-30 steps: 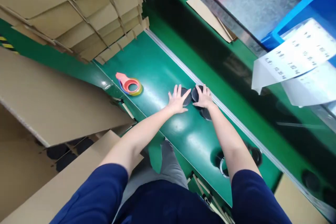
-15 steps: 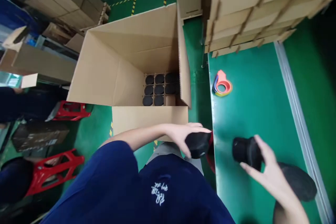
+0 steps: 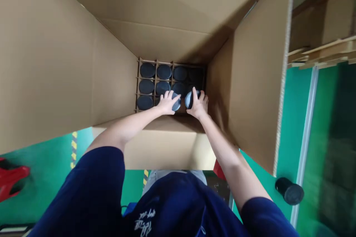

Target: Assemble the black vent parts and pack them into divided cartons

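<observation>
Inside a large open cardboard box [image 3: 164, 152], black round-topped pieces [image 3: 146, 86] stand in the cells of a cardboard divider [image 3: 155, 81]. My left hand [image 3: 167, 103] is closed around a black round piece [image 3: 176, 102] at the front row of the divider. Just to its right, my right hand [image 3: 198, 104] grips another black round piece [image 3: 189, 99], tilted, over the front right cells. The undersides of both held pieces are hidden by my fingers and the box.
On the green table [image 3: 289, 118] at the right lies a black cylindrical piece [image 3: 289, 191]. Box flaps rise on the left and right. A red stool [image 3: 12, 177] stands at the lower left; stacked cardboard [image 3: 328, 50] is at the upper right.
My view has moved over the box. Both hands have moved from near the table into the box, each with a black piece. My right hand has lifted its piece off the table.
</observation>
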Tool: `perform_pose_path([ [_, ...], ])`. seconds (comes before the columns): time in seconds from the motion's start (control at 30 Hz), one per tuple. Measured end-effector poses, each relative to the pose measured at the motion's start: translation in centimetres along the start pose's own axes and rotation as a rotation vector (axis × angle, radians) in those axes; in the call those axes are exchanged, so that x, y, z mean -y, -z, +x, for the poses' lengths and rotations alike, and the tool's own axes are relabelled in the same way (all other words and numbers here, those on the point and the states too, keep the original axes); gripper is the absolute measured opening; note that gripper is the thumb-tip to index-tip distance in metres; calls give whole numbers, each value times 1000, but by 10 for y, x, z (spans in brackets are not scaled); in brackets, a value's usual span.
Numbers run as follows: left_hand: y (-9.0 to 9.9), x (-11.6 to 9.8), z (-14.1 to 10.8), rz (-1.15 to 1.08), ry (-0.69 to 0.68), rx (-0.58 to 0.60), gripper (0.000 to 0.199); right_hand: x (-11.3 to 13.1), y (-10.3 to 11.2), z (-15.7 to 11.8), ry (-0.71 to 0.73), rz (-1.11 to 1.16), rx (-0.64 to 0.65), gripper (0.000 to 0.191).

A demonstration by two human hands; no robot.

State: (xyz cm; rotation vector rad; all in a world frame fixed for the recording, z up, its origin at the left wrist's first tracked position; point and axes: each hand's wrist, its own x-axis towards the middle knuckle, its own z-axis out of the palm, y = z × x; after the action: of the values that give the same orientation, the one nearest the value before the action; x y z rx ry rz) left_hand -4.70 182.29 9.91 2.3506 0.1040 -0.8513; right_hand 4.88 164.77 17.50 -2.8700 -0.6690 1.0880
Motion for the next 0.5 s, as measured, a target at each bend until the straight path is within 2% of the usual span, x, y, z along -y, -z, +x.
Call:
perform_pose_path([
  [0.07, -33, 10, 28, 44, -101, 98, 114, -14, -38, 42, -67, -172, 183, 131],
  [0.17, -73, 22, 53, 81, -216, 149, 114, -44, -79, 68, 25, -349, 404, 129],
  [0.27, -100, 33, 70, 54, -271, 127, 113, -70, -106, 76, 150, -437, 459, 128],
  [0.37, -121, 41, 82, -15, -340, 100, 111, -87, -127, 83, 216, -423, 483, 125],
  [0.5, -147, 47, 87, -98, -442, 102, 106, -104, -146, 86, 251, -382, 456, 99],
])
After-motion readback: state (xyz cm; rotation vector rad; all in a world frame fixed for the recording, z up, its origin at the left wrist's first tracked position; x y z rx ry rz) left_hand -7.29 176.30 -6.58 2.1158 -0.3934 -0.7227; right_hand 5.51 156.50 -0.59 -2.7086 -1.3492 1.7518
